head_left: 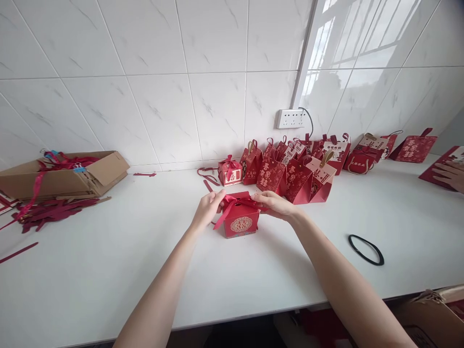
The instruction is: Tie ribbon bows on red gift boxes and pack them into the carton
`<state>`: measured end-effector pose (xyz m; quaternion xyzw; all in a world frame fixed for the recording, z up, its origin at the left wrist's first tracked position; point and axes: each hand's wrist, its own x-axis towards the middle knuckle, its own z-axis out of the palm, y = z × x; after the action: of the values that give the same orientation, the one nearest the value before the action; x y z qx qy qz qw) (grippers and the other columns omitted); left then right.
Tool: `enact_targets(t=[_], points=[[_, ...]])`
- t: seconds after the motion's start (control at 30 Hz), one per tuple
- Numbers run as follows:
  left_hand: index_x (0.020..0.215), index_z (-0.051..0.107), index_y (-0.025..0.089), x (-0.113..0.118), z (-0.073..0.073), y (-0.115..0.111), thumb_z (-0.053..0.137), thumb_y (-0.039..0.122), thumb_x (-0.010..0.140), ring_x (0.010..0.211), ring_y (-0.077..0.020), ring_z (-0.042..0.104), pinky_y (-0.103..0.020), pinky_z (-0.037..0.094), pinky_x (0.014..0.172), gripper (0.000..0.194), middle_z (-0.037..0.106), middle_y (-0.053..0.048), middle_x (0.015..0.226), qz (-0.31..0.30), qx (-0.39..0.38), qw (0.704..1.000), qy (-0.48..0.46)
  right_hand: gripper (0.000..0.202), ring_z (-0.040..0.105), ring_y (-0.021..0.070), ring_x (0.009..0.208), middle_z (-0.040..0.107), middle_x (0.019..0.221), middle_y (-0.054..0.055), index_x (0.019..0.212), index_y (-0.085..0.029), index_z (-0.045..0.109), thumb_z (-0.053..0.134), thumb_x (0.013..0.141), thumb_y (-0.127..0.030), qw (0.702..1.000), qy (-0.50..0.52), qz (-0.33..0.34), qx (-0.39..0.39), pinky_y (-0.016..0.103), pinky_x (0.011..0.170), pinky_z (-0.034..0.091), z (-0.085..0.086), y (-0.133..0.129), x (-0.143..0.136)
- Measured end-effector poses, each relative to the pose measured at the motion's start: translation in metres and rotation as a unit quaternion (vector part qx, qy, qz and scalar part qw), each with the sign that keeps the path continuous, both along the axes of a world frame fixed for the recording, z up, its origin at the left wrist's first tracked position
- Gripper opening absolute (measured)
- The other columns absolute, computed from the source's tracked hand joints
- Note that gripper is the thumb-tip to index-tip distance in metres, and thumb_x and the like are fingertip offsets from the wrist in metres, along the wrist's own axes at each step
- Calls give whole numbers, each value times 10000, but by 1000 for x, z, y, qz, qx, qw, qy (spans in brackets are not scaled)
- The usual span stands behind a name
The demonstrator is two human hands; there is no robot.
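A small red gift box (241,224) with a round gold emblem stands upright on the white table in front of me. Across its top runs a red ribbon (228,210), crossed or knotted at the middle, with one tail hanging down the left front. My left hand (212,207) is closed, pinching the ribbon at the box's upper left. At the upper right, my right hand (273,204) is closed on the ribbon's other side, its fingertips partly hidden behind the box.
Several red gift boxes (271,175) line the wall behind. A cardboard box (105,171) of ribbons sits left, beside loose dark red strips (54,212). A black loop (366,249) lies right. Another person's hand (451,174) holds a red box at the far right.
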<state>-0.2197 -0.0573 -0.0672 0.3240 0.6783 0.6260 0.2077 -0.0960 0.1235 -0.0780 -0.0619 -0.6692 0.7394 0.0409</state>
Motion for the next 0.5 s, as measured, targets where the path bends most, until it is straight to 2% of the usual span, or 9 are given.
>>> enact_targets(t=[0.17, 0.33, 0.5], points=[[741, 548, 175, -1, -2, 1, 667, 405, 661, 559, -100, 496, -233, 382, 565, 271, 584, 10, 644, 12, -12, 1000, -18, 320, 567, 149, 755, 648, 770, 39, 808, -147, 687, 713, 699, -447, 998, -17, -18, -51, 307, 759, 450, 1, -2, 0], [853, 577, 182, -4, 4, -5, 706, 386, 628, 537, -81, 479, -224, 389, 568, 330, 537, 49, 608, -33, -5, 998, -53, 226, 588, 159, 815, 678, 847, 57, 799, -150, 699, 722, 698, -351, 996, -10, -23, -88, 293, 779, 457, -3, 3, 0], [865, 553, 194, -6, -3, -4, 731, 404, 601, 500, -60, 429, -205, 379, 528, 381, 479, 73, 577, -84, 19, 990, -108, 212, 595, 146, 763, 682, 809, 49, 794, -147, 692, 731, 685, -325, 993, -4, -17, -116, 271, 728, 467, -10, 8, -1]])
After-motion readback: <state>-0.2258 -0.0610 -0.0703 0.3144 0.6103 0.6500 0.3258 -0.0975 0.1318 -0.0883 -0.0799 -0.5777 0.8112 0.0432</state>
